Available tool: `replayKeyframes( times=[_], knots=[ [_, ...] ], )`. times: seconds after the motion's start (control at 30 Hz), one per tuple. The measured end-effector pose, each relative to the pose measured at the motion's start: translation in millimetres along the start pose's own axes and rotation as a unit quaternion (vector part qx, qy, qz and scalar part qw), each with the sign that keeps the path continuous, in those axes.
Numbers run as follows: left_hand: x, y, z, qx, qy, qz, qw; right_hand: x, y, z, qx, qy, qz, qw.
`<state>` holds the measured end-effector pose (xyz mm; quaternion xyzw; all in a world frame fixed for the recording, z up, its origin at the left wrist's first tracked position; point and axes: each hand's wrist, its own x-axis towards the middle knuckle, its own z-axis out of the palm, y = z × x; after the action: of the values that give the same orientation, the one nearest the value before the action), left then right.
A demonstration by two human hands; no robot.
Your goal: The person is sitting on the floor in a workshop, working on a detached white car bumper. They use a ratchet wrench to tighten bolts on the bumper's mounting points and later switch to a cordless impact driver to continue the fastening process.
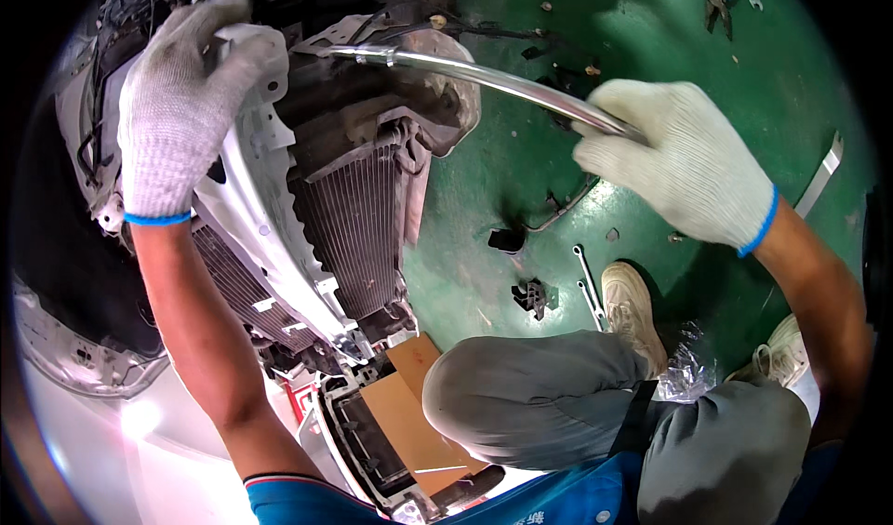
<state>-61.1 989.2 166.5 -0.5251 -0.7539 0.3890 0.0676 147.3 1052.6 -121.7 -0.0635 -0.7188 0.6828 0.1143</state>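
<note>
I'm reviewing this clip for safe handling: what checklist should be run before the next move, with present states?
1. Left hand and right hand gloved: ok.
2. Right hand closed around the chrome bar: ok.
3. Bar's far end seated: cannot tell.
4. Left hand's grip at the white panel firm: cannot tell, fingers partly hidden.
5. Floor beside the nearer shoe clear: not ok, wrenches and crumpled plastic lie there.

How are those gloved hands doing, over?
Right hand gripping shiny metal bar. Left hand at white car frame. Bar's far end near the frame. Wrenches on floor, clear of bar.
</note>
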Motion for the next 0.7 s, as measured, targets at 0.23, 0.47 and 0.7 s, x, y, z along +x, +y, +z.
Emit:
replayKeyframes(
  times=[0.23, 0.47, 0.7],
  knots=[
    [-2, -3, -7, -0.046, 0.012, 0.000, 0.999, 21, -7, 29, 0.000, 0.002, -0.048, 0.999],
    [0, -2, -5, -0.051, 0.004, -0.019, 0.999, 49, -27, 49, 0.016, -0.024, -0.032, 0.999],
    [2, -7, 1, -0.039, 0.037, -0.001, 0.999, 69, -35, 70, 0.001, -0.015, -0.052, 0.999]
  ],
)
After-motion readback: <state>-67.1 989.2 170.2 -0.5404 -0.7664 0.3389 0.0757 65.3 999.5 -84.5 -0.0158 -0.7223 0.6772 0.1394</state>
